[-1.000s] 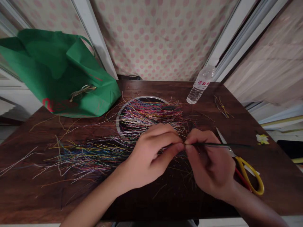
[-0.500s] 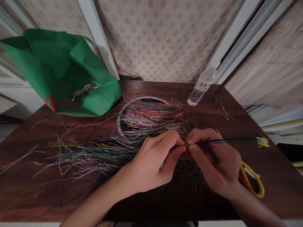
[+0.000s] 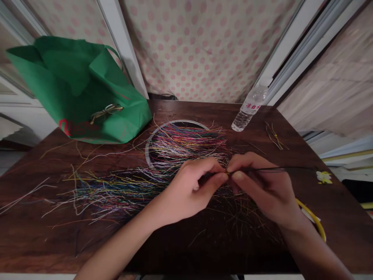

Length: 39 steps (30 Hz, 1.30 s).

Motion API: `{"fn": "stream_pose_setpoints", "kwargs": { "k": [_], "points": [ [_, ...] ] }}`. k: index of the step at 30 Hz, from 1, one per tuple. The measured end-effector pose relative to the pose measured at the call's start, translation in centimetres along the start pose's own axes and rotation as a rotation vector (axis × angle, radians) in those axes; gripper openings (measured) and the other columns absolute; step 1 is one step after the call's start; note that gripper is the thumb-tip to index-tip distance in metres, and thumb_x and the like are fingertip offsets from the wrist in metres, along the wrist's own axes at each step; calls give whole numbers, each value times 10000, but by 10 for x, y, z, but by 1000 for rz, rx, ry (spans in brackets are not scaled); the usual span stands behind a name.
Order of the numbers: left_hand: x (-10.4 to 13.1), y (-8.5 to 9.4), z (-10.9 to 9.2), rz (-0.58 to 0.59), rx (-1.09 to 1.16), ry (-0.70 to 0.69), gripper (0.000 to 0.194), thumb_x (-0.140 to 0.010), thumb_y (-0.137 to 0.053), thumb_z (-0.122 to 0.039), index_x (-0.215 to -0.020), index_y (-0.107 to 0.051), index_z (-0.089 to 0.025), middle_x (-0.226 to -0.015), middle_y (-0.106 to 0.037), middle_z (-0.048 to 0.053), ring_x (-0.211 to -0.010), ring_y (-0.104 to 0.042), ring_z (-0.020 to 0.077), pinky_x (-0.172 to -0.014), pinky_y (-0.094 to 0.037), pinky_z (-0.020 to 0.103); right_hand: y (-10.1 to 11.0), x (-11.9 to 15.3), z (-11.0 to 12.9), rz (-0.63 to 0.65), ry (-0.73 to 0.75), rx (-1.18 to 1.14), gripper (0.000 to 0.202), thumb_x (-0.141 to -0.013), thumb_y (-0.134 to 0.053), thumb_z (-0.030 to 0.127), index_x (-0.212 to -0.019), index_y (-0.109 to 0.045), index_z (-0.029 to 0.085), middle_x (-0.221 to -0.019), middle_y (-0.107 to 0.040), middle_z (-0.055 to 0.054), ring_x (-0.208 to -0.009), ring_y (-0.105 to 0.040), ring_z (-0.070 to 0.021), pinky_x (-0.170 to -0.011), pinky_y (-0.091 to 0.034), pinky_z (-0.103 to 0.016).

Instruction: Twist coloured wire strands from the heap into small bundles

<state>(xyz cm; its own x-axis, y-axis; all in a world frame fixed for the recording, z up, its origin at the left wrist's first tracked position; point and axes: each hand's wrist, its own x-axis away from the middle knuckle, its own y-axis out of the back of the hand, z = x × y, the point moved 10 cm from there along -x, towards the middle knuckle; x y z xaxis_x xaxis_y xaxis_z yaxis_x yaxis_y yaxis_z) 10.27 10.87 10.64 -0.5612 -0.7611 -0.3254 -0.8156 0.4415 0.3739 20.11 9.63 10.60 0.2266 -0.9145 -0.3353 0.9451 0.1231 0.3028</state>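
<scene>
My left hand (image 3: 189,190) and my right hand (image 3: 268,190) meet over the table, thumb and forefinger of each pinched together, fingertips almost touching. Thin dark wire (image 3: 279,168) runs between them and sticks out to the right past my right hand. A small yellowish bit shows at the fingertips, its details too small to make out. Just behind my hands, a thick bunch of multicoloured wires (image 3: 186,142) lies across a round tray with a pale rim (image 3: 147,151). A second bunch of coloured wires (image 3: 110,190) spreads out left of my left hand.
A green bag (image 3: 116,85) with eyeglasses (image 3: 106,112) on it stands back left. A water bottle (image 3: 250,105) is at the back right, near a small tied wire bundle (image 3: 275,136). Yellow handles (image 3: 316,217) lie partly behind my right forearm; a yellow-white flower-like piece (image 3: 324,177) sits farther right.
Both hands have shifted slightly up, still pinching the wire. My right hand and forearm now cover more of the yellow handles. The view has shifted slightly.
</scene>
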Motion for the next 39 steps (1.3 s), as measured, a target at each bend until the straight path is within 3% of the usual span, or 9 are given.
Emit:
{"fn": "stream_pose_setpoints", "kwargs": {
  "k": [7,11,19,26,31,35,39],
  "points": [
    [-2,-10,31,100,-9,164,298,-961,-359,-198,-682,-463,-180,-582,-452,-53,-552,-430,87,-564,-324,232,12,-11,-44,-155,-253,-352,277,-940,-484,348,-781,-618,165,-519,-508,44,-390,-367,-40,-375,-236,-182],
    [-4,-6,43,58,-99,174,250,-954,-368,-209,-715,-438,-189,-612,-415,-55,-566,-392,99,-571,-294,246,17,-20,-60,-177,-298,-586,250,-894,-544,374,-770,-607,166,-475,-452,75,-347,-287,-26,-374,-216,-184],
    [-2,-14,49,128,-94,200,276,-963,-354,-288,-709,-410,-196,-637,-356,-52,-589,-348,108,-563,-285,236,49,-15,-45,-353,-147,-403,219,-881,-571,343,-790,-661,165,-492,-494,62,-358,-374,-42,-366,-242,-192],
    [2,-14,54,168,-92,281,209,-965,-340,-340,-913,-499,-215,-607,-356,-63,-534,-359,109,-507,-283,222,66,-6,-33,-495,-91,-257,161,-851,-633,252,-749,-706,151,-545,-565,33,-427,-439,-37,-415,-286,-187],
    [1,-5,48,190,-148,232,285,-967,-324,-331,-734,-427,-204,-609,-390,-57,-542,-386,106,-540,-311,228,74,-9,-41,-497,-99,-359,176,-851,-628,294,-761,-699,160,-542,-573,29,-388,-437,-48,-405,-286,-210],
    [1,11,43,199,-341,155,270,-968,-304,-277,-754,-452,-205,-633,-464,-43,-575,-444,121,-585,-333,242,82,-11,-45,-519,-101,-456,173,-830,-648,285,-729,-686,150,-535,-558,27,-385,-409,-45,-400,-286,-212],
    [0,36,34,104,-576,70,226,-954,-334,-222,-789,-487,-210,-693,-519,-26,-637,-501,141,-635,-353,256,89,-10,-47,-569,-91,-508,150,-803,-676,266,-722,-685,141,-528,-537,26,-393,-394,-43,-394,-289,-204]
  ]
}}
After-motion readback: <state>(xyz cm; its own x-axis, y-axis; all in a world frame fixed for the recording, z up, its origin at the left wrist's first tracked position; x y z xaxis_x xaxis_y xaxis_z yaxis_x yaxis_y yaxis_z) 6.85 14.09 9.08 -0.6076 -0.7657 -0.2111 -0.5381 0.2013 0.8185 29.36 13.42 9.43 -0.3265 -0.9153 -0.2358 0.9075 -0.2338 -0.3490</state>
